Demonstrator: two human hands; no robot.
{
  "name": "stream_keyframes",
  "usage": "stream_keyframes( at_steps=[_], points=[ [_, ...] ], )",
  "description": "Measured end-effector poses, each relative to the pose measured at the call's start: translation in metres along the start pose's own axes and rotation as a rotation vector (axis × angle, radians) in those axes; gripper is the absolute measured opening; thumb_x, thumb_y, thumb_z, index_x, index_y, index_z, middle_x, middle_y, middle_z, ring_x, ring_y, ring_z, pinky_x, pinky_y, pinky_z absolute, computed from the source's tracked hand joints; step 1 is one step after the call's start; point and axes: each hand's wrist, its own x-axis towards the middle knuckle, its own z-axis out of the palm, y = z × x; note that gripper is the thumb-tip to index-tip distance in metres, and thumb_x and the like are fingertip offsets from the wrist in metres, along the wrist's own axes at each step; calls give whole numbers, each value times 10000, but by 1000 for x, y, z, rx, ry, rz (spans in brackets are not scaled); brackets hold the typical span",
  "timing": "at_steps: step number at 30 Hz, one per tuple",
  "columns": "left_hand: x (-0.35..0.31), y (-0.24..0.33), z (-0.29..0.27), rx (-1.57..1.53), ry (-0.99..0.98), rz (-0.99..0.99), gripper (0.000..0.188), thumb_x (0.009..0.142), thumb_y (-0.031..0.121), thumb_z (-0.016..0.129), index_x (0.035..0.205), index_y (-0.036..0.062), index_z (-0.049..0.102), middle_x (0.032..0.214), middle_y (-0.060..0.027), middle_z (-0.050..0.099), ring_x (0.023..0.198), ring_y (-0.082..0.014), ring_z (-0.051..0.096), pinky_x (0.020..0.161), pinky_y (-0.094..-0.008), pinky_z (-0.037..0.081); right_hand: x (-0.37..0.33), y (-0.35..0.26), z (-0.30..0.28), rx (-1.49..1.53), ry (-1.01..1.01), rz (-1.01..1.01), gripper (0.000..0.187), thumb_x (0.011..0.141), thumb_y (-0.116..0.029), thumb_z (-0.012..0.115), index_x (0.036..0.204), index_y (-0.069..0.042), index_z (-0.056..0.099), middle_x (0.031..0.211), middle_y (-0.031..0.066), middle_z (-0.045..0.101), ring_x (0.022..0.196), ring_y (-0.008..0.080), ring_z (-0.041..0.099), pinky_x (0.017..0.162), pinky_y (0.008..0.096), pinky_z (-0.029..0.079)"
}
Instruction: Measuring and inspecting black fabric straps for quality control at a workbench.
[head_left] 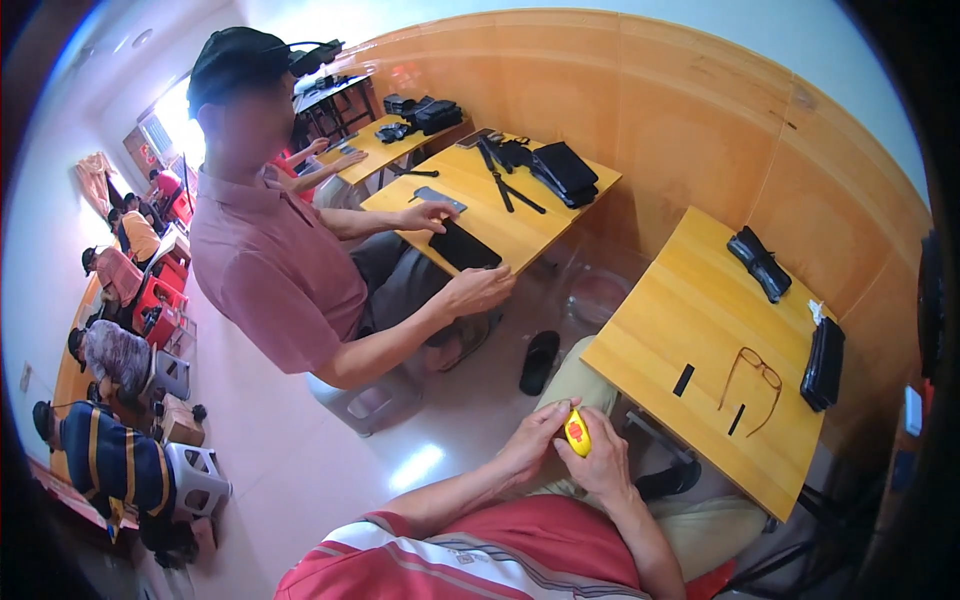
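Note:
Above my lap, both my hands are closed around a small yellow rounded object with a red mark (577, 436); its exact kind I cannot make out. My right hand (602, 466) wraps its lower side, with the thumb against it. The fingertips of my left hand (535, 440) pinch its upper end, and those fingers partly hide it. To the right is a yellow wooden table (640, 325). On it lie a pair of brown-framed eyeglasses (757, 366) with the arms unfolded, and two short black strips (684, 380), one on each side of the glasses.
Two black pouches (760, 264) rest along the table's wall side. At the neighbouring table (535, 225), a seated person in a dusty pink shirt (265, 260) holds a black flat panel (465, 245). A black slipper (540, 362) lies on the floor. Several people sit farther left.

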Motion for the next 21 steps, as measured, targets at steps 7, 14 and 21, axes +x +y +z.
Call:
stream_keyframes(
  at_steps=[7,14,21],
  points=[
    [-7,-3,-6,29,-12,77,414,1014,332,531,1240,-6,602,1115,-39,620,1021,-101,557,908,-258,459,-3,-14,0,17,-10,-14,583,760,-228,793,1232,-2,534,1207,214,590,1065,393,615,877,418,532],
    [-13,0,-7,2,7,81,371,1004,303,554,1212,2,618,1088,-36,634,983,-98,578,873,-261,482,-3,-17,1,9,-8,-41,597,738,-221,809,1228,0,550,1209,195,600,1064,371,625,873,401,535],
    [-7,10,-13,-85,121,94,343,1001,328,548,1176,47,636,996,-22,645,904,-104,611,814,-263,502,1,-19,3,-25,-22,-102,599,755,-185,798,1255,9,528,1253,197,574,1053,349,640,833,382,558]
  ],
)
